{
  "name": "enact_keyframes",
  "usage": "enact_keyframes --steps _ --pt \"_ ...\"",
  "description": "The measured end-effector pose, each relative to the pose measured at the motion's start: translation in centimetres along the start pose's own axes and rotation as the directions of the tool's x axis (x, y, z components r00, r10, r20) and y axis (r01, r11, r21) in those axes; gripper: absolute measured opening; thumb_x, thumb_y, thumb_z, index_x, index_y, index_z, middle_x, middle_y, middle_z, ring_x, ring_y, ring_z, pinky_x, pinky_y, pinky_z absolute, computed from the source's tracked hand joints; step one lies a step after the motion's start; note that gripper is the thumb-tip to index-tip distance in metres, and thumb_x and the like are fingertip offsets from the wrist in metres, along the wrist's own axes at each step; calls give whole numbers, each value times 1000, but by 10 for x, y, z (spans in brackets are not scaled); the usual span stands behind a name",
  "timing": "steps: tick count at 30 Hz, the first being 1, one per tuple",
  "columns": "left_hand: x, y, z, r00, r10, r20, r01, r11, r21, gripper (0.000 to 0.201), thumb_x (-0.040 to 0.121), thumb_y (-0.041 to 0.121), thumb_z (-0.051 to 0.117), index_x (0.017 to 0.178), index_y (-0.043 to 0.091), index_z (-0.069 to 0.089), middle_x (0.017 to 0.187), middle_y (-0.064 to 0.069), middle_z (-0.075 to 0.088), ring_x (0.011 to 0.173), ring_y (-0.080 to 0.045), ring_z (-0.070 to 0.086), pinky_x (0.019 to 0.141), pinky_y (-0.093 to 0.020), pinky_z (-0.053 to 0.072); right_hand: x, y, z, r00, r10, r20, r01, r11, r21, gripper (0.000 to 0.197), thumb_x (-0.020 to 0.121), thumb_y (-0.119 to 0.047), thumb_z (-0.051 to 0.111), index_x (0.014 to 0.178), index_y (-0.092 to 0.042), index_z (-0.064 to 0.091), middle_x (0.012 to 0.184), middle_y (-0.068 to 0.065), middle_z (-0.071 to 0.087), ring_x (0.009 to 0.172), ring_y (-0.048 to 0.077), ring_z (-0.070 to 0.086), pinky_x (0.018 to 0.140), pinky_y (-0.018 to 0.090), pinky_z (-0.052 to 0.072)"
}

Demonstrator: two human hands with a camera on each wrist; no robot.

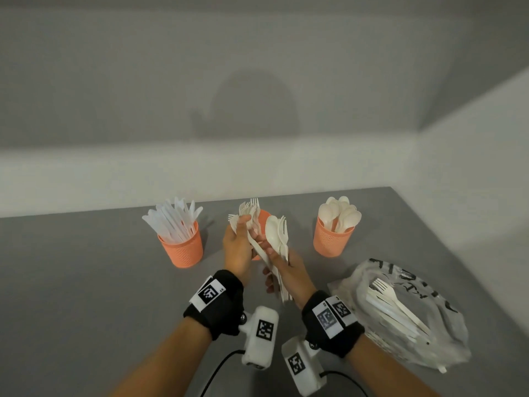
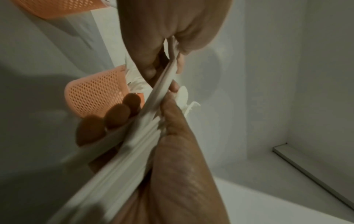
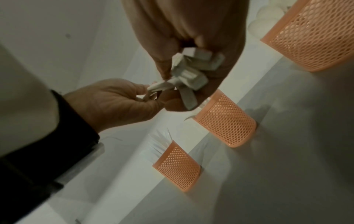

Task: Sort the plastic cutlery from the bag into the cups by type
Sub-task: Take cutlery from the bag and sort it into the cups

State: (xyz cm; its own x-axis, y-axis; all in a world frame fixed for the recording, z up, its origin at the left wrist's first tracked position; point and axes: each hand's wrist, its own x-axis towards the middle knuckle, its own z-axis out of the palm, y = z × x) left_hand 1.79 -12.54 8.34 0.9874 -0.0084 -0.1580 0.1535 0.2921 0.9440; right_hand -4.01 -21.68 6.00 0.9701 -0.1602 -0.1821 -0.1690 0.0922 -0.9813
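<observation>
Above the table's middle, my left hand (image 1: pixel 239 243) grips a few white forks (image 1: pixel 248 211) and pinches the handle of another piece. That piece belongs to a mixed bundle (image 1: pixel 279 247), topped by a spoon (image 1: pixel 272 228), which my right hand (image 1: pixel 290 269) grips by the handles. The right wrist view shows the handle ends (image 3: pixel 191 69) in my right hand (image 3: pixel 191 34), and my left hand (image 3: pixel 116 103) pinching one. An orange mesh cup (image 1: pixel 184 249) at the left holds knives. The middle cup (image 1: pixel 264 215) is mostly hidden behind my hands. A right cup (image 1: pixel 332 240) holds spoons.
A crumpled clear plastic bag (image 1: pixel 423 316) lies at the right of the grey table (image 1: pixel 100 282), with forks and knives (image 1: pixel 392 305) still inside. White walls close the table's far edge and right side. Cables run from the wrist cameras near the front edge.
</observation>
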Motion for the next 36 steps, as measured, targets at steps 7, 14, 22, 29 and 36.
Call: enact_keyframes --steps 7,14,22,29,36 --pt "7 20 3 997 68 -28 -66 995 77 9 98 17 41 95 11 48 63 1 42 41 -1 41 40 -15 34 1 8 -11 987 -69 -148 48 988 -144 13 96 -20 48 83 -19 49 59 1 47 44 9 46 46 25 45" --pt "-12 10 10 957 172 235 -258 876 408 16 82 10 65 97 12 60 90 -5 63 77 -15 58 69 -23 45 0 10 -13 976 -191 -107 126 889 -440 3 94 -19 50 95 -22 52 66 -10 52 54 2 50 51 6 40" --pt "-4 -9 2 937 216 275 -336 774 536 9 83 12 65 91 7 61 81 -4 61 69 -9 55 60 -8 42 -3 8 -2 989 -141 -53 114 928 -355 30 92 -12 47 121 -18 49 77 -9 55 53 0 50 50 14 38" --pt "-1 -17 -6 987 0 158 -41 966 256 32 100 25 37 106 -3 51 69 -11 51 48 -11 46 40 -17 40 -16 -4 3 994 -70 -90 61 994 -92 15 94 -35 48 107 -27 53 60 -17 54 44 -1 49 47 12 35" --pt "3 3 -4 954 -228 196 227 973 28 18 96 18 47 90 4 56 46 0 51 34 -8 46 39 -17 42 -13 17 -13 977 -106 -187 49 957 -287 15 95 -23 46 83 -26 54 61 -3 53 38 0 43 45 16 33"
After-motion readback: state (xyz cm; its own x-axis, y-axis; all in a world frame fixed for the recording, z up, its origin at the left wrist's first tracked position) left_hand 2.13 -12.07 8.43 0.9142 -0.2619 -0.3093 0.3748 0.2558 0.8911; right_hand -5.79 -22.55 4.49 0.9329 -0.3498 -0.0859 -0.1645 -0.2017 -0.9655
